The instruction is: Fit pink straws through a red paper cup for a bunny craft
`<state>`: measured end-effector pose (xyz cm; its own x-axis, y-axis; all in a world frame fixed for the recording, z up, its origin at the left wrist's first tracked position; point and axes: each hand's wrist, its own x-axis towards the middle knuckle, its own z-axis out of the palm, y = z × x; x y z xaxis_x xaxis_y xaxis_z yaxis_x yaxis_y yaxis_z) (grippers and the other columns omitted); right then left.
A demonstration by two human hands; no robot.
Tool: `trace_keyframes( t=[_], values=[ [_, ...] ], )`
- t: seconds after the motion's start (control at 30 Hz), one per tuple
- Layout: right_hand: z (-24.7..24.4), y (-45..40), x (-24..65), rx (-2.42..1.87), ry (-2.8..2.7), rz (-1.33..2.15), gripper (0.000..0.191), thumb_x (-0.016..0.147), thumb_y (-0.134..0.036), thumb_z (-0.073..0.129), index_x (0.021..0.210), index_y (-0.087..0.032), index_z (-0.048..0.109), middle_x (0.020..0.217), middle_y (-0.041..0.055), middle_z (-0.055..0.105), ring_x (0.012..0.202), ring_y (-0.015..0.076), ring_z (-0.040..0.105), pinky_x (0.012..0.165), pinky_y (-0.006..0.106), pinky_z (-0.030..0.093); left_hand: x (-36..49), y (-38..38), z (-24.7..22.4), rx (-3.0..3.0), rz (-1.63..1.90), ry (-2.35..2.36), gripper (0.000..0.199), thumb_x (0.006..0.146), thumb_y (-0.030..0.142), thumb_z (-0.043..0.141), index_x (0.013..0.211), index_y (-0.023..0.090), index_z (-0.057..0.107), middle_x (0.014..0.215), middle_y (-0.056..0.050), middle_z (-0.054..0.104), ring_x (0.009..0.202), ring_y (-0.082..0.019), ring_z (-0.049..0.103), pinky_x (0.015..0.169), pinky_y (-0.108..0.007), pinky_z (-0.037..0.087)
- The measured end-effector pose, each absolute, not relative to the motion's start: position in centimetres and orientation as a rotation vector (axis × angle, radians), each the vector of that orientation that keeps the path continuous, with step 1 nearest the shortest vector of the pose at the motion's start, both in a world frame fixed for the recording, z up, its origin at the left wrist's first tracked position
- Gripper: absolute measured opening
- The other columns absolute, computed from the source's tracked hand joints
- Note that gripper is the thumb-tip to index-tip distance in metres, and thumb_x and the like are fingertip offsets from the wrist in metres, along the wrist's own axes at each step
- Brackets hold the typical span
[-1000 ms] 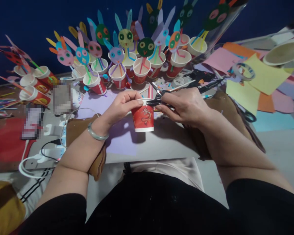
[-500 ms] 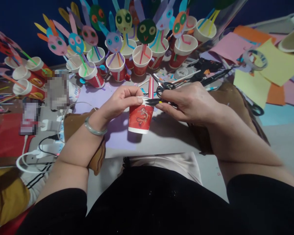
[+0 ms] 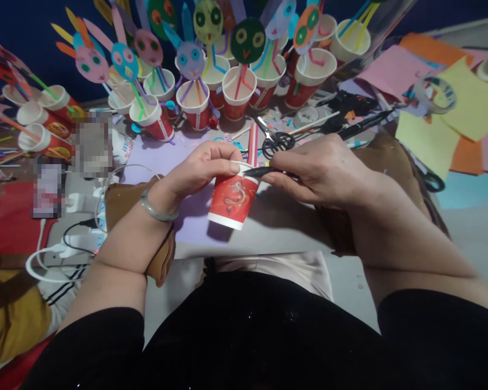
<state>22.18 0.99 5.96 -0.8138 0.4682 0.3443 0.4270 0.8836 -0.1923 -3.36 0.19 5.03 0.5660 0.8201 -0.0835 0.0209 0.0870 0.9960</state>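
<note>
My left hand (image 3: 211, 165) pinches the rim of a red paper cup (image 3: 232, 197) with a white base and a dragon print. The cup hangs tilted in front of me, its bottom leaning left. In my right hand (image 3: 309, 170) is a black pointed tool (image 3: 257, 172), gripped between thumb and fingers. Its tip touches the cup close to the rim, beside my left thumb. A small yellow part shows near my right fingertips; the rest of the tool is hidden. Just behind the cup rise pink and red strips (image 3: 252, 143), and black-handled scissors (image 3: 274, 142) lie past my right fingers.
Several red cups with paper faces on bent stems (image 3: 193, 103) line the back. Coloured paper sheets (image 3: 425, 143) and a tape roll (image 3: 435, 95) lie right. A phone (image 3: 49, 189), white cables and a power strip (image 3: 79, 241) are left. Another person's mustard sleeve (image 3: 12, 319) shows lower left.
The cup has tilted more, its bottom swinging left and slightly down. The black tool has stayed at the rim. The view has shifted slightly.
</note>
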Motion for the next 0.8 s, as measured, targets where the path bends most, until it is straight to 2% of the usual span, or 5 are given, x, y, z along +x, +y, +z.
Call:
trace_keyframes(
  t=[0.13, 0.57, 0.8],
  values=[
    [6.0, 1.0, 22.2, -0.639, -2.670, 0.165, 0.044, 0.110, -0.051, 0.038, 0.087, -0.022, 0.061, 0.060, -0.0024, 0.044, 0.052, 0.0135, 0.044, 0.056, 0.033, 0.027, -3.4, 0.2, 4.8, 1.372, 0.684, 0.795, 0.040, 0.078, 0.048, 0.078, 0.066, 0.017, 0.057, 0.057, 0.003, 0.047, 0.050, -0.008, 0.043, 0.049, -0.024, 0.031],
    [5.8, 1.8, 21.3, -0.311, -2.500, 0.275, 0.034, 0.109, -0.037, 0.048, 0.077, -0.023, 0.049, 0.058, -0.0059, 0.036, 0.050, 0.0101, 0.036, 0.051, 0.028, 0.025, -2.9, 0.0, 4.6, 1.176, 0.654, 0.666, 0.036, 0.066, 0.041, 0.077, 0.059, 0.017, 0.051, 0.056, 0.001, 0.047, 0.050, -0.009, 0.040, 0.051, -0.027, 0.027],
    [5.0, 2.2, 21.0, -0.395, -2.466, 0.284, 0.043, 0.109, -0.044, 0.044, 0.072, -0.022, 0.048, 0.055, -0.0052, 0.037, 0.048, 0.0099, 0.035, 0.052, 0.028, 0.026, -3.1, 0.6, 4.1, 1.140, 0.696, 0.725, 0.029, 0.063, 0.039, 0.074, 0.062, 0.017, 0.056, 0.053, 0.003, 0.047, 0.047, -0.008, 0.038, 0.052, -0.026, 0.023]
  ],
)
